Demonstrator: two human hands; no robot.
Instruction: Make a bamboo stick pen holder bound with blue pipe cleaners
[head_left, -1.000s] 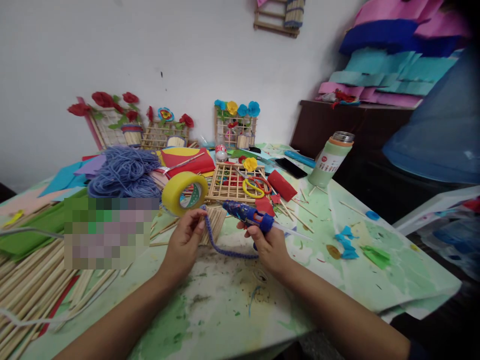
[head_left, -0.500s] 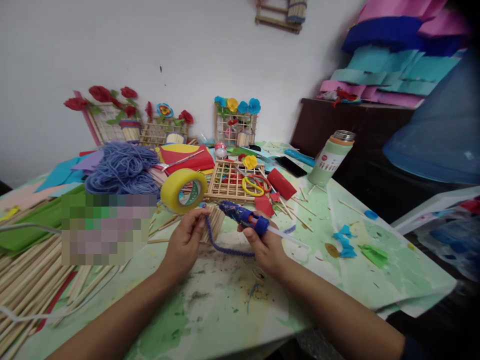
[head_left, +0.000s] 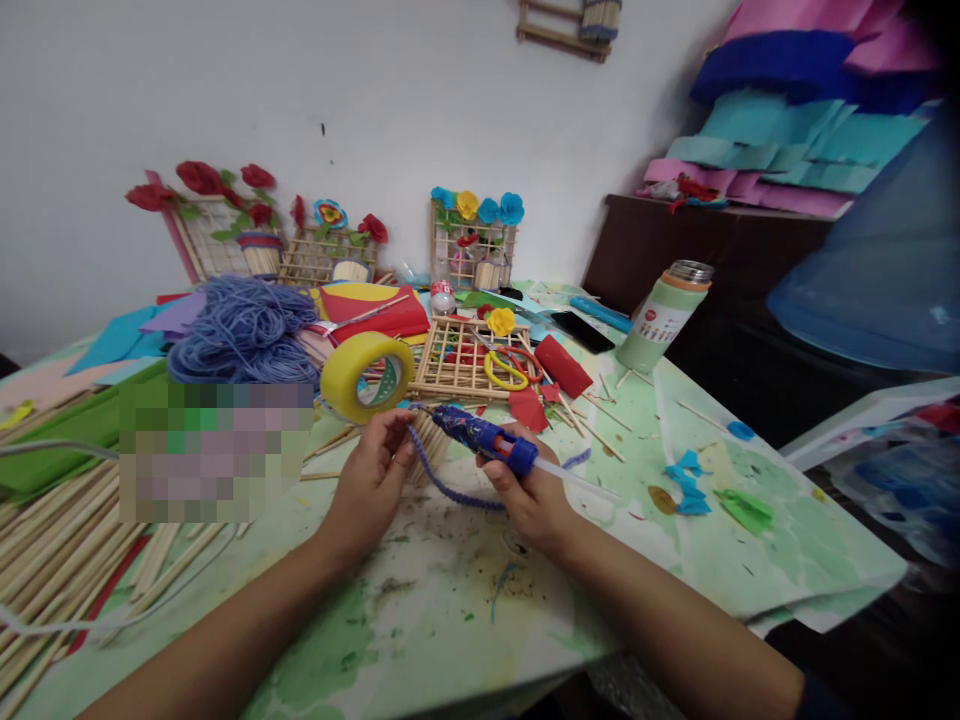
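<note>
In the head view, my right hand (head_left: 529, 490) is wrapped round a blue glue gun (head_left: 480, 437), its clear glue stick (head_left: 574, 478) jutting out behind. The gun's nozzle points left, close to the fingertips of my left hand (head_left: 375, 470). Those fingers pinch one end of a braided blue yarn cord (head_left: 442, 488), which sags between my hands and runs behind the right one. Just beyond the cord lies a row of short wooden sticks (head_left: 429, 448); whether my left hand touches it I cannot tell.
A yellow tape roll (head_left: 341, 375), stick lattice (head_left: 442, 360) and scissors (head_left: 508, 370) lie beyond my hands. Blue yarn (head_left: 240, 330) and long sticks (head_left: 52, 580) are at left. A green bottle (head_left: 664, 318) stands at right, near a phone (head_left: 581, 331). A white cable (head_left: 127, 632) crosses the left side.
The glue gun's nozzle has shifted slightly left, closer to my left fingertips and the cord's end. My left hand keeps its pinch on the cord.
</note>
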